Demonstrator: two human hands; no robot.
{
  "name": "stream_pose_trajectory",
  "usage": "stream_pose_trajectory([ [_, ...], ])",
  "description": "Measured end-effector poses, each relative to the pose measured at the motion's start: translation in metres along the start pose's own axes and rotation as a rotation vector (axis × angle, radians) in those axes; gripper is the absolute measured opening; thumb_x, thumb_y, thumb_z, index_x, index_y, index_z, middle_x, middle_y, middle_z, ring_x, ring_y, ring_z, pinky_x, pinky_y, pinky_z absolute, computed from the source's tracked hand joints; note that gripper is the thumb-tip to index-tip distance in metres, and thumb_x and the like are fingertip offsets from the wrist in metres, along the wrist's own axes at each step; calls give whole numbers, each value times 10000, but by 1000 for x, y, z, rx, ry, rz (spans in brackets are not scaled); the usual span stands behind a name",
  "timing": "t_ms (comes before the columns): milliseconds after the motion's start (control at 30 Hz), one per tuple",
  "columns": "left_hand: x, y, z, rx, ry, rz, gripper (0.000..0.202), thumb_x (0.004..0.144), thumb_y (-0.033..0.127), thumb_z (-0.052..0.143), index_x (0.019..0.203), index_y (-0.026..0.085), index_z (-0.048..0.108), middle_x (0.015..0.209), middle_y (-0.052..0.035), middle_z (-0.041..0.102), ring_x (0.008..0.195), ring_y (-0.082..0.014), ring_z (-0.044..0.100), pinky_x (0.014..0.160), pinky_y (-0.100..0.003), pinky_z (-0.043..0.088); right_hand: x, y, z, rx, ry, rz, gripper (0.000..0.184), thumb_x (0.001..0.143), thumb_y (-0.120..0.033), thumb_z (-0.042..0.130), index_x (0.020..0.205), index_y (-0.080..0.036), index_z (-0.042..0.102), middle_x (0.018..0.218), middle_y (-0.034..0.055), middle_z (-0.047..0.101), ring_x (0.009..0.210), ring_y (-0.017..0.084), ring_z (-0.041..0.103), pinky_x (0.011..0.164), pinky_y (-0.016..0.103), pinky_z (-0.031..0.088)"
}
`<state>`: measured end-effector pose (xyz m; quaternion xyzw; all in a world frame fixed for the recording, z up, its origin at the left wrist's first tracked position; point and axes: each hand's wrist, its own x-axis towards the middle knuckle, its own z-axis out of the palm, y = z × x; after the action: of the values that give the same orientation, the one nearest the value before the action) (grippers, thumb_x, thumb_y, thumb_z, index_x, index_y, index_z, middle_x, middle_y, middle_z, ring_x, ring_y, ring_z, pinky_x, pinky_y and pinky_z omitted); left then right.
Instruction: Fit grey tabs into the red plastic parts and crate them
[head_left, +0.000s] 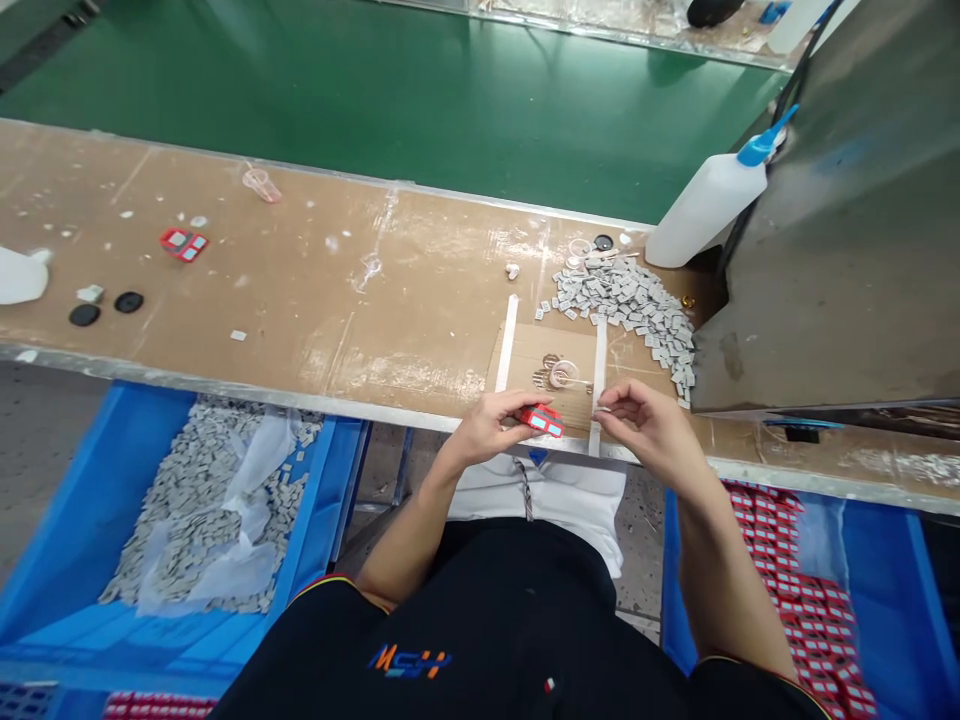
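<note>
My left hand (487,428) is closed around the end of a small red toy vehicle piece (543,420) with light-blue windows, held over the front edge of the bench. Just to its right, my right hand (649,425) pinches thumb and fingers together. Something small and pale shows at the fingertips, too small to make out. Between and beyond the hands lies a cardboard sheet (551,345), with white tape strips (600,350) along its sides. On the cardboard sits a small clear cup (564,375) with a thin stick. A heap of small grey plastic pieces (622,295) spreads behind my right hand.
A white bottle with a blue nozzle (705,210) stands by a metal cabinet (840,230). Another red piece (184,244) and black discs (129,302) lie left. Blue bins hold grey pieces (180,500) and red pieces (814,610). A green belt (375,95) runs behind.
</note>
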<state>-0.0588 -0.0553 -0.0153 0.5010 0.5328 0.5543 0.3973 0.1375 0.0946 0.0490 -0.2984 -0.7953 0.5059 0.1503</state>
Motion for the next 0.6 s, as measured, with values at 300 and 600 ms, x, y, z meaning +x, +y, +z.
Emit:
stream_pose_trajectory([
  [300,2,-3,-5,94,-57,123,366,870,184,684,1235,168,720,1108,-116,791,984,-206,745,876,-332,602,-3,-12,25,103,-54,-33,197,915,-382,641,909,-238,774,853,47,724,779,189,657,705,322,524],
  [600,-1,0,-2,37,-62,-5,279,857,199,699,1128,146,736,1045,-92,797,879,-175,763,800,-266,619,4,-15,38,12,-122,49,120,877,-300,646,826,-198,681,768,31,739,682,175,655,644,282,486],
])
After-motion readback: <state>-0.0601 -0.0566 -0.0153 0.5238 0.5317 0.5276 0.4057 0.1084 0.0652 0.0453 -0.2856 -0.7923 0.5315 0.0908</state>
